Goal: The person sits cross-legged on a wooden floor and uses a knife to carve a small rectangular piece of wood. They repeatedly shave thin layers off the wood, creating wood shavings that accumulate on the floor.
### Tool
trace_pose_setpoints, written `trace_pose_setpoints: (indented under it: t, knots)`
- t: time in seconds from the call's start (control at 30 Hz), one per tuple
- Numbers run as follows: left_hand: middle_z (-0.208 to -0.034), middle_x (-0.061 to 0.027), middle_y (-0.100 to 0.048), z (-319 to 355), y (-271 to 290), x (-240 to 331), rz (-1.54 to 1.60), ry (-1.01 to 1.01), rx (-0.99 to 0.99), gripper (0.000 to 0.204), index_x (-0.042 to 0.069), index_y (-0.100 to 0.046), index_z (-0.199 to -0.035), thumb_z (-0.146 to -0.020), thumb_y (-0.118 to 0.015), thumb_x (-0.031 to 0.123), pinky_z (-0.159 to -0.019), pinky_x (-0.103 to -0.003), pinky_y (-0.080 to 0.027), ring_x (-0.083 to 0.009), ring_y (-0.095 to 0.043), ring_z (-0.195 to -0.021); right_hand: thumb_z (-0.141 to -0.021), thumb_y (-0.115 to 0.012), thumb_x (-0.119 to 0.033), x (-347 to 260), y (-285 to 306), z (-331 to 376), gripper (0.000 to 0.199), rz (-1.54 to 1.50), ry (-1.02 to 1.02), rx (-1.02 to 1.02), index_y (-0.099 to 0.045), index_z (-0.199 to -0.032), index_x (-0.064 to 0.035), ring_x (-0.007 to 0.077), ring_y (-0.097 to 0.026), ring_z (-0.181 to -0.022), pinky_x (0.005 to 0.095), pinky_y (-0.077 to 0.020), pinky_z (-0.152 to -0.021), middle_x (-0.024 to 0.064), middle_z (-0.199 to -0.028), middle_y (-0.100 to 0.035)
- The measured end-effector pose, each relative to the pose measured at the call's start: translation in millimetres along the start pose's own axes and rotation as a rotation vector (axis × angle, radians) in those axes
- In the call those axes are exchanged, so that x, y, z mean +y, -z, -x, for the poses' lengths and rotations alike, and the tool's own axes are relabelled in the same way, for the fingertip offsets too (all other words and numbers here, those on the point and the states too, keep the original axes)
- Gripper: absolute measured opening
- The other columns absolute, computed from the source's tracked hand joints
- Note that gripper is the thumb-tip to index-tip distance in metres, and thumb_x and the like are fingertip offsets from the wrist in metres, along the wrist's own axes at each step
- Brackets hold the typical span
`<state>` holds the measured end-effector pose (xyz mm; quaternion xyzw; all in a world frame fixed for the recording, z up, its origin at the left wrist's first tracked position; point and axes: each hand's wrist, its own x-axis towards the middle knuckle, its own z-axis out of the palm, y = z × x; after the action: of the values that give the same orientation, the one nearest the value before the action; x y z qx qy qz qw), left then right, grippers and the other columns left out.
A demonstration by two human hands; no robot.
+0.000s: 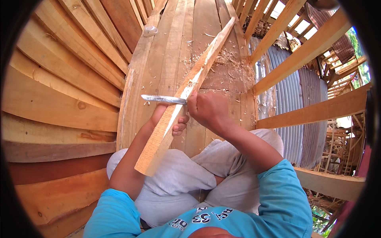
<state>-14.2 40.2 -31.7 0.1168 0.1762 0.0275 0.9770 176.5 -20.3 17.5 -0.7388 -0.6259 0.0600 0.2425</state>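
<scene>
Stacked planks fill the left of the scene, their broad faces bare; none of them carries a label, tag or sign that I can make out.

The left hand sits under and around the slat, fingers curled closed about it near its middle. The slat is a long, pale strip of sawn wood that runs from the person's lap, near, up and to the right across the plank floor. I judge it stiff and light, rough rather than slippery, with sharp sawn corners and some splinter risk where it has been shaved. Its near end rests on the grey-trousered knees, so the lap carries part of the weight; the best hold seems to be where the left hand has it, below the cut and clear of the edge.

The blade lies flat and nearly level, pointing left, its steel crossing the slat just above the left hand. The right hand is fisted tight around the handle, which is hidden inside the fist.

Shavings lie scattered on the floor beyond. Farther right stand corrugated metal sheets behind timber rails, again with no markings visible. The turquoise shirt bears printed characters at the chest.
</scene>
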Motion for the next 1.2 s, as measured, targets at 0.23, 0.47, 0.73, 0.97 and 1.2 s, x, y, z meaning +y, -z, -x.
trace_pose_setpoints:
  t: [0.23, 0.47, 0.73, 0.97, 1.2]
  knots:
    - [-0.072, -0.007, -0.051, -4, -4, 5, -0.007, -0.005, 0.047, 0.045, 0.007, -0.052, -0.117, -0.1, -0.038, 0.046, -0.046, -0.034, -0.041, -0.0198, -0.051, -0.05, -0.096, -0.045, -0.028, 11, -10, -6, 0.053, -0.025, -0.002, 0.045, -0.064, -0.055, -0.0012, 0.04, -0.061, -0.05, 0.0507, -0.0499, -0.053, 0.0221, -0.053, -0.058]
    - [-0.071, -0.0054, -0.051, -1, -1, 2, -0.094, -0.034, 0.107, 0.045, 0.007, -0.051, -0.118, -0.101, -0.036, 0.046, -0.042, -0.031, -0.039, -0.0175, -0.049, -0.047, -0.096, -0.046, -0.028, 11, -17, 0, 0.053, 0.037, 0.08, -0.046, -0.064, -0.053, -0.0044, 0.0375, -0.061, -0.048, 0.0479, -0.0489, -0.048, 0.0198, -0.051, -0.057]
    - [-0.07, -0.0059, -0.052, 0, 0, -1, -0.146, -0.003, 0.156, 0.044, 0.007, -0.054, -0.115, -0.1, -0.038, 0.046, -0.045, -0.033, -0.041, -0.0187, -0.049, -0.046, -0.095, -0.046, -0.03, 28, -25, -6, 0.052, 0.079, 0.026, 0.037, -0.062, -0.052, -0.005, 0.0373, -0.06, -0.046, 0.049, -0.0488, -0.05, 0.0188, -0.051, -0.058]
    - [-0.07, -0.007, -0.052, -4, 6, 4, -0.095, -0.005, 0.065, 0.045, 0.007, -0.054, -0.115, -0.099, -0.038, 0.046, -0.044, -0.035, -0.044, -0.0201, -0.05, -0.047, -0.095, -0.045, -0.029, 32, -31, -10, 0.052, 0.053, 0.073, 0.063, -0.061, -0.052, -0.0037, 0.0353, -0.058, -0.044, 0.048, -0.0481, -0.048, 0.0177, -0.049, -0.056]
    - [-0.07, -0.0069, -0.051, -7, -6, 10, -0.035, 0.012, 0.107, 0.043, 0.008, -0.053, -0.114, -0.099, -0.039, 0.045, -0.046, -0.034, -0.043, -0.0202, -0.051, -0.047, -0.101, -0.045, -0.043, 53, -15, -48, 0.061, -0.044, 0.008, -0.076, -0.061, -0.06, -0.0014, 0.031, -0.059, -0.049, 0.0422, -0.0451, -0.047, 0.0184, -0.057, -0.059]
